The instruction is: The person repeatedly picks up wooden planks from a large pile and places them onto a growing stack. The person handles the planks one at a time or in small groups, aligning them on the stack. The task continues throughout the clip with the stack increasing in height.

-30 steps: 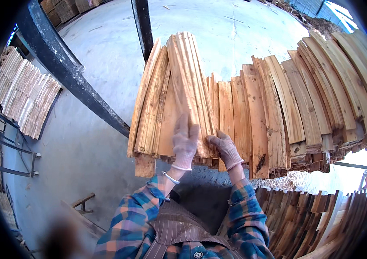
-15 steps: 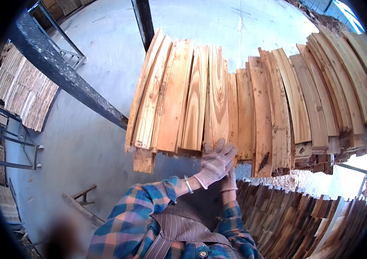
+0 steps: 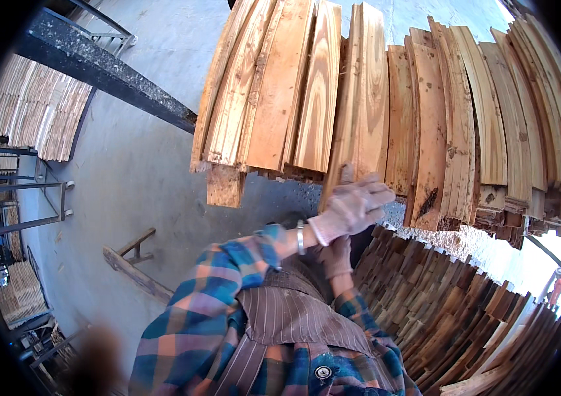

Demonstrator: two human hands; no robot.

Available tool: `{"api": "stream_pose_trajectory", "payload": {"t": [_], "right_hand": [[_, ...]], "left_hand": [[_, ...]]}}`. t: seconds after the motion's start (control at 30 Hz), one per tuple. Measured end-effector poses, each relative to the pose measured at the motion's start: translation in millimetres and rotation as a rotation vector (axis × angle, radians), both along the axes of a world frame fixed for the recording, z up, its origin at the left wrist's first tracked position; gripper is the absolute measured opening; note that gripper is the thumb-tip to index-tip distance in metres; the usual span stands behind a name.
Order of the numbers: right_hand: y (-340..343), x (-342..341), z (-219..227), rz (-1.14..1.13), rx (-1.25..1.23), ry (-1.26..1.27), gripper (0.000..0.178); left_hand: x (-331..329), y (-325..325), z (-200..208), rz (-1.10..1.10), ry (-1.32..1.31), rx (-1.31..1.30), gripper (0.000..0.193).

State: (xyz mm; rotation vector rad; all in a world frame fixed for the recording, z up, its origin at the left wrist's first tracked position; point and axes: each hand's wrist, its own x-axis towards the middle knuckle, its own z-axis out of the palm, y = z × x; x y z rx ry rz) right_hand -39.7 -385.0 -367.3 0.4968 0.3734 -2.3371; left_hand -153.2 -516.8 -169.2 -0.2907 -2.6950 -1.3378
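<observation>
My left hand (image 3: pixel 354 206), in a pale work glove with a bracelet at the wrist, lies over the near end of a light wooden plank (image 3: pixel 369 112). Its fingers stretch to the right and the thumb points away from me. Under that plank, another narrow one (image 3: pixel 348 109) shows on its left side, its near end jutting toward me. Below the left hand is my gloved right hand (image 3: pixel 337 256), palm region close to the plank ends. Its fingers are hidden behind the left hand. More planks (image 3: pixel 280 99) lie side by side left of my hands.
A long row of stacked planks (image 3: pixel 491 125) runs to the right. Below it stands a darker stack of boards (image 3: pixel 419 290). A dark metal beam (image 3: pixel 108 72) crosses at left, above the concrete floor (image 3: pixel 122 178). A wooden trestle (image 3: pixel 135 267) and another plank pile (image 3: pixel 39 109) stand left.
The view has tilted, so the planks sit higher in the picture. Planks under my left hand have moved toward me relative to their neighbours. Both hands have come nearer my body.
</observation>
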Motion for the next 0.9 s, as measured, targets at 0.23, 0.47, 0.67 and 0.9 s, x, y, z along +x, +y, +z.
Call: {"api": "stream_pose_trajectory", "payload": {"t": [0.23, 0.47, 0.67, 0.9], "right_hand": [[-42, -27, 187, 0.669, 0.622, 0.443, 0.05], [-112, -118, 258, 0.541, 1.278, 1.276, 0.065], [-137, -141, 241, 0.657, 1.421, 1.264, 0.069], [-90, -131, 192, 0.321, 1.147, 1.117, 0.059]], "left_hand": [[123, -99, -5, 0.626, -0.48, 1.141, 0.064], [98, -124, -51, 0.793, -0.213, 1.471, 0.058], [58, -114, -41, 0.95, -0.259, 1.686, 0.07], [68, -100, -23, 0.795, -0.238, 1.463, 0.05]]}}
